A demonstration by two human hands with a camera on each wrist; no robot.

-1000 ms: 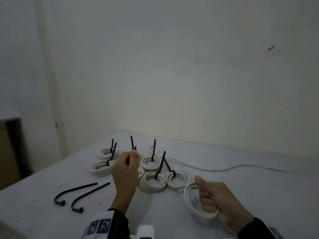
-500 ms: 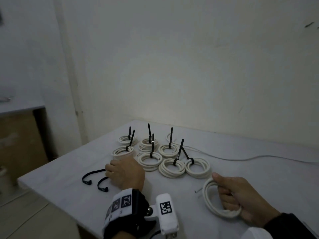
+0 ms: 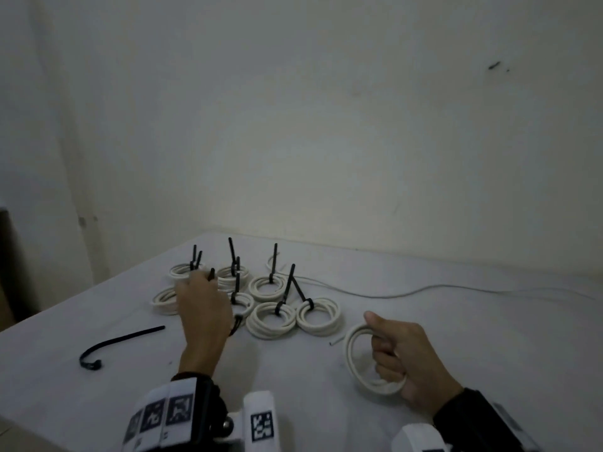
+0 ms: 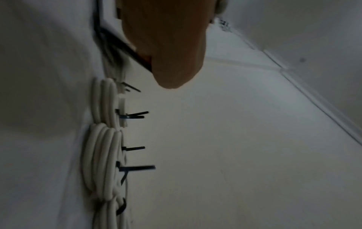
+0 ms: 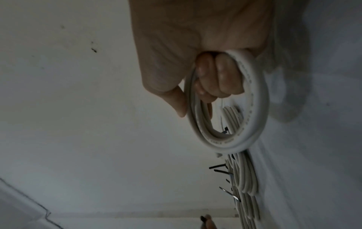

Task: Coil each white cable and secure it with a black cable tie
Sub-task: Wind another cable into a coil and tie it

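- The white cable coil is in the right hand, lifted just above the table near its right front. Its loops stand roughly upright, and a short loose end pokes out to its left.
- The right hand's fingers curl through the middle of the coil, and the thumb lies along the top of the loops; no tie shows on this coil.
- The left hand is raised over the table to the left of centre and pinches a black cable tie whose tip sticks up past the fingertips. The tie's lower end seems to come out below the hand at its right side, though the hand hides most of it.
- In the left wrist view only the heel of that hand shows, so the pinch cannot be checked there.
- A second black tie lies flat on the table to the left, well apart from both hands, its head end hooked.
- Behind the hands sits a cluster of finished coils, each bound with a black tie whose tail points upward. They lie flat and close together, some touching.
- A thin white cable trails along the table behind the cluster toward the right edge.
- A plain pale wall rises behind the table.
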